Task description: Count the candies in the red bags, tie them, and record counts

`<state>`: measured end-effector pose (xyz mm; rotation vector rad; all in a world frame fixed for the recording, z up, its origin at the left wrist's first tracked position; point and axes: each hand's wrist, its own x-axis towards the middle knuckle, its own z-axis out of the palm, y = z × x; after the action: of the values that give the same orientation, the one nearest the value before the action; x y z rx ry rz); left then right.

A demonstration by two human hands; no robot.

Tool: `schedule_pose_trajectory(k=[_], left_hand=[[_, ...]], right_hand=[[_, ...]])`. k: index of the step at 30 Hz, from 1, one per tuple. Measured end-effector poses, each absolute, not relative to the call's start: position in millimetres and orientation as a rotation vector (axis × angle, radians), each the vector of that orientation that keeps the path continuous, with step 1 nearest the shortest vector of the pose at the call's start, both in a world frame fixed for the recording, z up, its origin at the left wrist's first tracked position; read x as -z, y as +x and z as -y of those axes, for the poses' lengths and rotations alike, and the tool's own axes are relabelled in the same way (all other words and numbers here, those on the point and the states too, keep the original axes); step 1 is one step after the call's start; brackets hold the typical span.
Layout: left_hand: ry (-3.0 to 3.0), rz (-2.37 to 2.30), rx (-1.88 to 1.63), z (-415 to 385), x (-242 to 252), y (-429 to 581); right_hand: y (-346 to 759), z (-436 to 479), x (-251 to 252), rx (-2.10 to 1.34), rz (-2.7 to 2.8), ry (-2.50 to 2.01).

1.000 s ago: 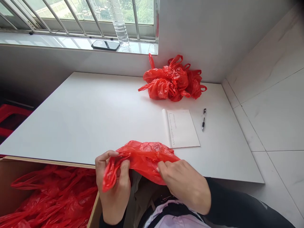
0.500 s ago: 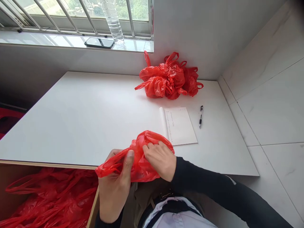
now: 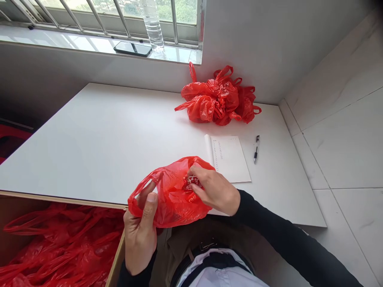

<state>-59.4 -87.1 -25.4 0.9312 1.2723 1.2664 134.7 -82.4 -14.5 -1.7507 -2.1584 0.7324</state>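
Observation:
A thin red plastic bag [image 3: 170, 195] hangs at the table's front edge with its mouth spread. My left hand [image 3: 142, 233] is closed on its left side, thumb on top and fingers through the handle loop. My right hand [image 3: 217, 191] reaches into the mouth, fingers bent round a small red-and-white printed packet [image 3: 193, 182]. Another orange-red printed piece [image 3: 191, 197] shows just below it inside the bag. The bottom of the bag and the rest of what it holds are hidden.
Tied red bags [image 3: 221, 97] sit heaped by the wall on the white table [image 3: 119, 131]. An open notebook [image 3: 231, 159] and a pen [image 3: 256, 149] lie at the right. A cardboard box [image 3: 116, 259] of red bags stands lower left. A phone [image 3: 133, 48] and bottle [image 3: 154, 30] are on the sill.
The bag's mouth has spread wider, and a printed packet now shows at my right fingers. My right hand has shifted slightly right. The view has also moved a little.

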Motion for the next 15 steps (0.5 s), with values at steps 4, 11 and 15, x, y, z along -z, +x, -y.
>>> schedule_pose_trajectory(k=[4, 11, 15], left_hand=[[0.862, -1.178, -1.224, 89.6, 27.9, -61.2], [0.926, -1.272, -1.167, 94.2, 25.9, -69.1], [1.025, -1.322, -1.121, 94.1, 25.2, -68.0]], right_hand=[[118.2, 79.7, 17.8, -0.802, 2.228, -1.675], [119.1, 79.1, 26.4, -0.745, 2.412, -1.857], [126.1, 88.6, 30.1, -0.750, 2.501, -1.943]])
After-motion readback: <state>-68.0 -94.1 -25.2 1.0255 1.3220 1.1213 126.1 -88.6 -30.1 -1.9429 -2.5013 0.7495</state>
